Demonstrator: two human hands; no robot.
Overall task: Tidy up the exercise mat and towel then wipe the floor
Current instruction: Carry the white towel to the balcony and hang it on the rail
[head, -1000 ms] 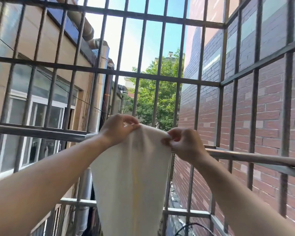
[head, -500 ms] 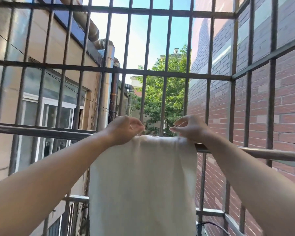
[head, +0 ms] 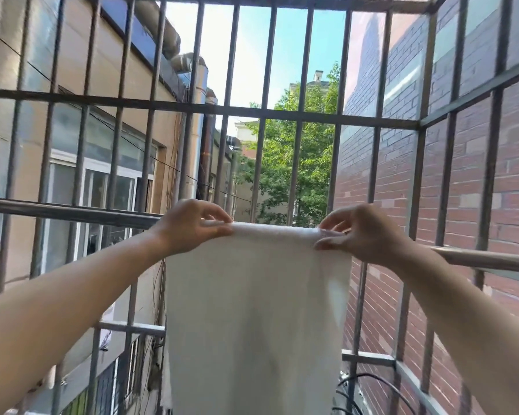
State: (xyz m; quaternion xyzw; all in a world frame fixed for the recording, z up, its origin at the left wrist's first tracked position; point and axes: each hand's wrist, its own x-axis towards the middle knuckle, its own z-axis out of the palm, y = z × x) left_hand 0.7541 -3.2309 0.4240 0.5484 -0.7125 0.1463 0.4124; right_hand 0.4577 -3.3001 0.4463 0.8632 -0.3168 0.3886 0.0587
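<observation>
A white towel (head: 255, 310) hangs flat over a horizontal metal rail (head: 486, 259) inside a barred window cage. My left hand (head: 192, 226) pinches the towel's top left corner at the rail. At the top right corner, my right hand (head: 363, 235) pinches the fold between thumb and fingers. The towel drops straight down past the bottom of the view. The rail is hidden under the cloth between my hands. No exercise mat is in view.
Vertical and horizontal steel bars (head: 282, 112) close the cage on all sides. A red brick wall (head: 507, 190) stands close on the right, a beige building (head: 81, 121) with windows on the left. Black cables (head: 372, 387) lie at the lower right.
The towel was bunched between my hands a second ago. Now it is spread wide over the rail, and my hands have moved apart to its two top corners.
</observation>
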